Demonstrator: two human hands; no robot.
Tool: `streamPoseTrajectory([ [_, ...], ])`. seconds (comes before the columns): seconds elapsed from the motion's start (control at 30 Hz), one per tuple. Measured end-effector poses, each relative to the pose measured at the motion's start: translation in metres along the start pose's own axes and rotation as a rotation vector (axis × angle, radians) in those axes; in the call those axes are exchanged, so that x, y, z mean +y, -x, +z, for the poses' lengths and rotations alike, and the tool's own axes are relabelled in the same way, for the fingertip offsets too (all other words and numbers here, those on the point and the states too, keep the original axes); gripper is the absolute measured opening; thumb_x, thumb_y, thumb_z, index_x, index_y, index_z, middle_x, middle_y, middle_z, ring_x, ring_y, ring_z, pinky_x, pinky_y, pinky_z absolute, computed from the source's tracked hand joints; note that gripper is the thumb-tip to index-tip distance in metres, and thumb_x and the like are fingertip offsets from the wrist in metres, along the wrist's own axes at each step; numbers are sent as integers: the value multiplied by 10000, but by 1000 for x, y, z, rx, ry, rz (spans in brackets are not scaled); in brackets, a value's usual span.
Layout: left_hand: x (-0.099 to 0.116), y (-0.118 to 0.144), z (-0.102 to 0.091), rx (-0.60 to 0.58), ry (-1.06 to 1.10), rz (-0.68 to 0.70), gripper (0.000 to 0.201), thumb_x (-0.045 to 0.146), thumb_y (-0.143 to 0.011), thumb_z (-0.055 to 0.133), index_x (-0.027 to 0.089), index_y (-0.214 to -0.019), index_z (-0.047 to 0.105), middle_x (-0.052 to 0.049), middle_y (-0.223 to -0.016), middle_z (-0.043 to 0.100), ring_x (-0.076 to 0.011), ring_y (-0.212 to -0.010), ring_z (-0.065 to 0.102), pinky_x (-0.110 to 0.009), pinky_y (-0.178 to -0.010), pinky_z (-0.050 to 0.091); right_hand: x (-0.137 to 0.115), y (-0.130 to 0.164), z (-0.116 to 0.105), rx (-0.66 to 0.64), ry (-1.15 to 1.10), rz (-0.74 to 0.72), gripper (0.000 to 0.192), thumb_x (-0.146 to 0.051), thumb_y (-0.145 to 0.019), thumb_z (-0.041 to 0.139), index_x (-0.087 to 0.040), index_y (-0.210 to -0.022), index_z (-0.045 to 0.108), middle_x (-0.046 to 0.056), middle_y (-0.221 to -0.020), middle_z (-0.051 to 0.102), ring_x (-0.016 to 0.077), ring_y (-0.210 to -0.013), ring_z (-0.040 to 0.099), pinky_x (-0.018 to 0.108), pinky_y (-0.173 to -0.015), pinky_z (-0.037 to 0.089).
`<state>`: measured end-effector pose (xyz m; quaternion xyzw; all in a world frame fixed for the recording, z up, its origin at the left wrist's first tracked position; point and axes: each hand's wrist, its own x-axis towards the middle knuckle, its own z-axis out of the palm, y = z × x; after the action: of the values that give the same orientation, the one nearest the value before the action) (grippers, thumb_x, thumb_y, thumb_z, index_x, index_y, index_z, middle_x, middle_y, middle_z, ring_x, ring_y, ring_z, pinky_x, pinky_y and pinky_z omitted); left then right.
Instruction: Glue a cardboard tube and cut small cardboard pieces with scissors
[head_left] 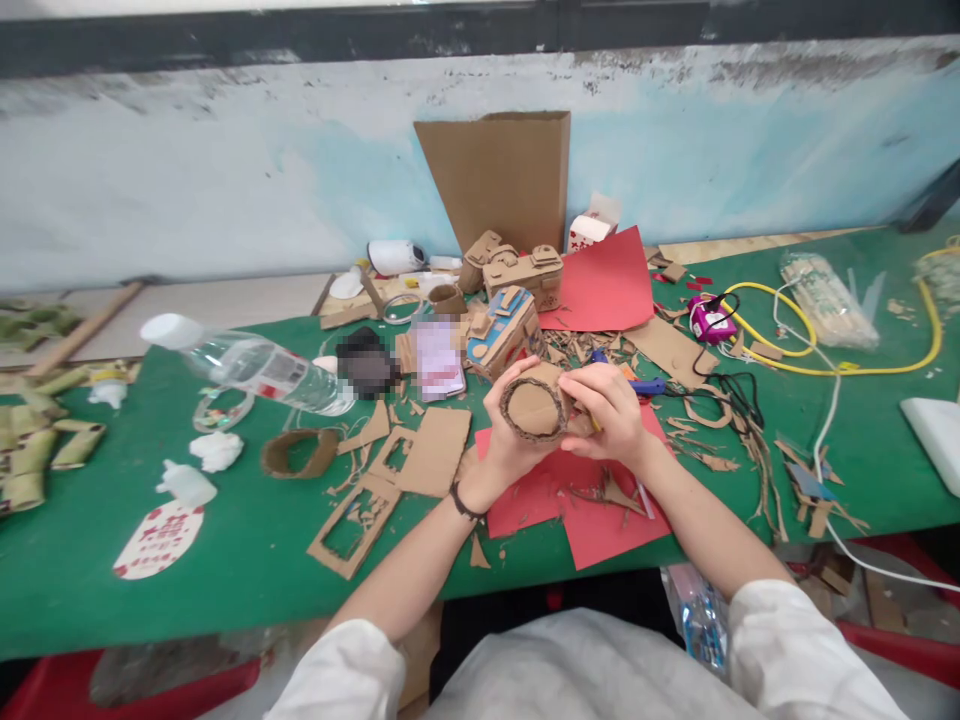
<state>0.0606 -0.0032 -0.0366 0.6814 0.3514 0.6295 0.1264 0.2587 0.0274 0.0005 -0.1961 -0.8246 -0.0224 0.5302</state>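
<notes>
cardboard ring (pixel 534 408) in both hands, left fingers (pixel 501 385) wrapped round, right fingers (pixel 592 385) seemingly pinching its rim

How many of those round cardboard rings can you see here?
2. One cardboard ring is held up between the left hand and right hand; another ring lies on the green table left of them. More may hide in the clutter.

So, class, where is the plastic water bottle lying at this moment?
In the head view the water bottle lies on its side at the left of the green table, well left of both hands, with a cardboard ring just in front of it.
</notes>
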Motion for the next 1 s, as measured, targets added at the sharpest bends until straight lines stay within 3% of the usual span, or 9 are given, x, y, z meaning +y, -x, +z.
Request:
streamPoseTrajectory([
  [0.13,-6,3,2,-136,23,-38,1202,731,-886,840,306,-1776,152,-272,-1780,396,-418,-1652,496,-648,-1297,519,7,-1,-2,-62,34,18,946,-787,-1059,560,-184,-1772,404,221,-1431,729,385,-1305,731,568,-1092,613],
  [0.33,-13,5,-5,-105,-4,-31,1072,610,-823,962,275,-1675,406,-217,-1565,643,-371,-1437,706,-566,-1191,630,11,-2,2,-108,-38,8,1068,-795,-976,703,-166,-1780,388,227,-1436,741,397,-1308,719,579,-1123,590],
  [0.57,-15,7,-2,-110,12,16,1003,748,-868,852,234,-1618,428,-234,-1529,650,-360,-1418,718,-570,-1171,634,8,-2,5,-110,-124,50,983,-761,-942,780,-195,-1691,487,198,-1388,774,364,-1281,742,543,-1101,612],
  [0.7,-20,11,-3,-92,-49,7,1055,822,-811,849,226,-1582,447,-225,-1468,681,-358,-1339,759,-547,-1110,664,9,-2,5,-149,-129,57,994,-784,-933,773,-178,-1671,497,205,-1396,771,358,-1299,736,536,-1125,595],
  [0.87,-27,16,-6,-64,-144,1,1097,694,-724,991,238,-1592,499,-203,-1421,722,-366,-1251,796,-522,-1028,701,12,-4,0,-196,-79,37,1083,-840,-934,717,-149,-1718,431,229,-1470,737,363,-1385,692,545,-1199,546],
  [1.0,-21,12,-2,-92,-66,-121,1193,609,-726,1022,255,-1690,414,-192,-1428,737,-361,-1276,787,-541,-1101,675,20,-4,-8,-200,-19,29,1063,-890,-995,548,-170,-1760,389,228,-1549,705,372,-1414,677,567,-1215,526],
])
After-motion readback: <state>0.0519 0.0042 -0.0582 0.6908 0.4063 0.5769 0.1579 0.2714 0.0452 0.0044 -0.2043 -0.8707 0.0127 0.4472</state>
